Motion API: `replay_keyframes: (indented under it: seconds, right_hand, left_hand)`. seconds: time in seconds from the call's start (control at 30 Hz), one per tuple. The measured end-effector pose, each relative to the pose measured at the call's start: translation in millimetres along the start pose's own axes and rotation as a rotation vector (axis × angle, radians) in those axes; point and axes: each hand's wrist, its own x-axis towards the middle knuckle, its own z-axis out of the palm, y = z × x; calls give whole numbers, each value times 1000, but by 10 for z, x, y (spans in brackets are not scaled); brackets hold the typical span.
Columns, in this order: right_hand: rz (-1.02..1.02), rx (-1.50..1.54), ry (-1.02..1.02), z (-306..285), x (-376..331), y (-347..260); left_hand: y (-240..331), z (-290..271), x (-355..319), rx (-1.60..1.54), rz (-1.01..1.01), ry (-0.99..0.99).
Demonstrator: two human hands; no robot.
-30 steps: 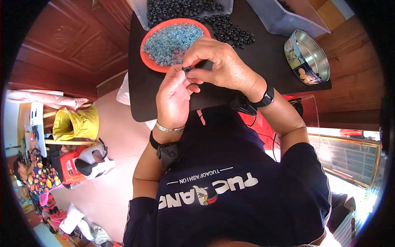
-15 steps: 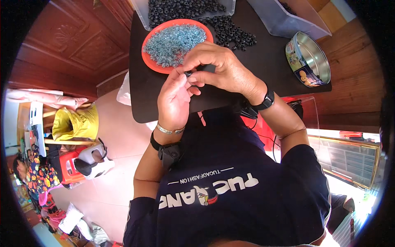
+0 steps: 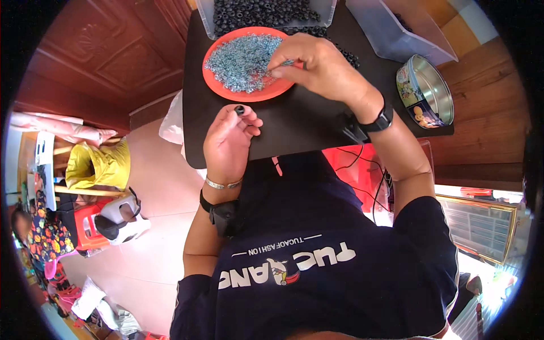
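My left hand (image 3: pixel 225 139) is held palm up by the near side of the dark table. Between its thumb and fingers it pinches a small black ring-shaped piece (image 3: pixel 239 110). Farther forward, my right hand (image 3: pixel 328 71) hovers at the right part of a round orange-red plate (image 3: pixel 218 89). Its thumb and index finger come together in a pinch; whatever lies between the tips is too small to make out. Many tiny, shiny, bluish clear pieces (image 3: pixel 241 59) are heaped on the plate.
Behind the plate, a clear plastic bin (image 3: pixel 206 22) holds many black ring-shaped pieces (image 3: pixel 255 12), with more loose on the table (image 3: pixel 272 133). Another clear bin (image 3: pixel 385 39) stands at the far right, near an open round tin (image 3: pixel 428 93). Cables (image 3: pixel 368 170) hang below the table.
My hands have parted. The right hand has moved forward and right, over the plate's edge; the left has drawn slightly back, keeping the black piece. The view has shifted a little.
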Motion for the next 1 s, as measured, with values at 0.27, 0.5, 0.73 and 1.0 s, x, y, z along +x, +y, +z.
replay_keyframes:
  seconds: [0.27,0.5,0.73,1.0]
  right_hand:
    - [-38,-292,-330,155,154,183]
    - [-14,-409,-455,342,173,340]
    - [89,-371,-451,321,220,302]
    - [623,776,-200,145,180,542]
  left_hand:
    - [-9,-57,-32,-100,16,-8]
    - [-15,-56,-27,-121,18,-28]
    - [-10,-70,-20,-113,22,-26]
    - [30,-27,8,-85,-60,10]
